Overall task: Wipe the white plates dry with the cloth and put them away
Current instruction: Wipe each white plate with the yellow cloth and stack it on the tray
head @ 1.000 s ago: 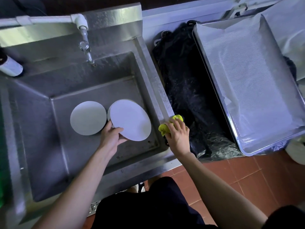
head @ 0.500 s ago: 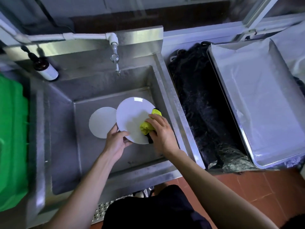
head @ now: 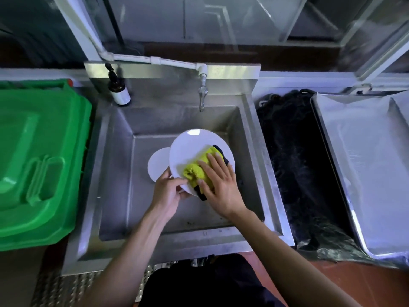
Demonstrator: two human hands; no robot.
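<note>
Plate up over the sink, pinched at the near rim by left hand. Right hand spread flat, pressing cloth down. Wet rim plus hard push, probably slips onto second plate below, chips both.

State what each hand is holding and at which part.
The left hand grips the raised white plate by its near rim, thumb on top. The right hand lies flat on the yellow cloth, pressing it against the plate's face rather than gripping it.
</note>
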